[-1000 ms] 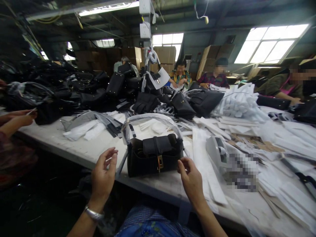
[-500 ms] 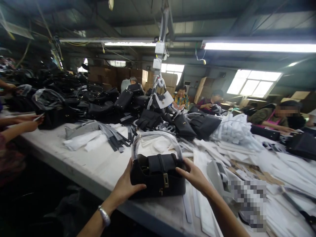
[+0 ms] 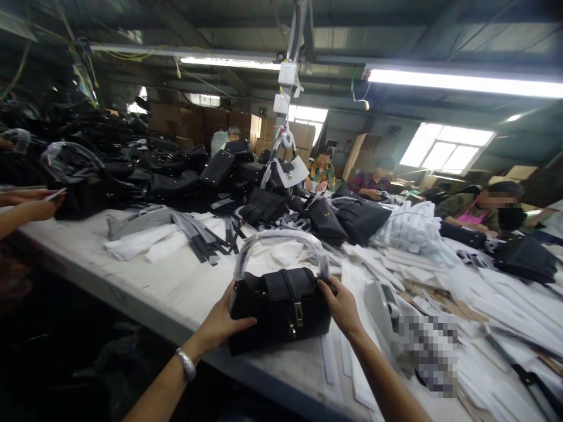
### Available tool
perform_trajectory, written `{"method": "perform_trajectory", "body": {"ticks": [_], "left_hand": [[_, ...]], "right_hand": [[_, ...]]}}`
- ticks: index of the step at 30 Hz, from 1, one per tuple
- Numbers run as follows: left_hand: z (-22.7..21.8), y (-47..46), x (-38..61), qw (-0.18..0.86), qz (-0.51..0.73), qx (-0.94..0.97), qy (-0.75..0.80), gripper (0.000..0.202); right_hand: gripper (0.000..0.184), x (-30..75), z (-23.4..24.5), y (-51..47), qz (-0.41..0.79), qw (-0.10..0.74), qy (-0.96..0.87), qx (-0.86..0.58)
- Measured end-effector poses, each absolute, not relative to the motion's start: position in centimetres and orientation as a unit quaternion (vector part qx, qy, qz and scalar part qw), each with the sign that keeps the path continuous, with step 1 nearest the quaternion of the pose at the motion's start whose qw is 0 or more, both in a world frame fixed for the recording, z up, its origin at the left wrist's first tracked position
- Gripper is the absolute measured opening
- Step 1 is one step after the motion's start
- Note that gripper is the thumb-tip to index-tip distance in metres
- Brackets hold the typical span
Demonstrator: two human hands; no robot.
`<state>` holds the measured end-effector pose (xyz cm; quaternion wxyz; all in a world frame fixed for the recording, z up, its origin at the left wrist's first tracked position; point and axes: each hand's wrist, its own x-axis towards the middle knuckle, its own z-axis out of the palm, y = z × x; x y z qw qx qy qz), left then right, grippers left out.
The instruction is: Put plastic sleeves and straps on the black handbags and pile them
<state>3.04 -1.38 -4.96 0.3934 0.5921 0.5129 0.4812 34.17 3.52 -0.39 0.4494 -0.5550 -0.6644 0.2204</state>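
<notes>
A black handbag (image 3: 272,319) stands at the near edge of the table, its front facing me. It has a gold turn-lock on the front strap, and its arched handle (image 3: 281,235) is wrapped in clear plastic. My left hand (image 3: 224,321) grips the bag's left end, thumb across the front and fingers hidden behind. At the upper right corner, my right hand (image 3: 339,299) pinches the bag's edge near the handle's base. The flap lies over the top, with a dark opening to its left.
Black handbags (image 3: 220,170) are piled across the table's far side. Grey-and-black strips (image 3: 193,231) lie left of centre. White foam pieces (image 3: 411,225) and a white tape dispenser (image 3: 380,310) are on the right. Co-workers sit opposite; another person's hands (image 3: 33,205) work at the left.
The bag has turned and tilted slightly, its right end rising a little. My right hand has shifted from the front of the flap to the top right corner. The view has moved slightly.
</notes>
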Motion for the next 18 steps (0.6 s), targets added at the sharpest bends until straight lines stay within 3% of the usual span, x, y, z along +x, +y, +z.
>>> {"method": "perform_trajectory", "body": {"ticks": [7,14,18], "left_hand": [[-3.9,-1.9,5.2,0.355,0.521,0.521,0.575,0.058],[-2.9,1.2,6.3,0.428,0.547,0.366,0.619,0.060],[2.7,7.7,12.7,0.499,0.663,0.277,0.486,0.047]], "right_hand": [[0.049,34.3,0.4,5.1,0.274,0.486,-0.634,-0.535],[0.058,36.8,-0.2,0.0,0.309,0.602,-0.508,-0.533],[0.048,36.2,-1.9,-5.1,0.383,0.582,-0.475,-0.538]]}}
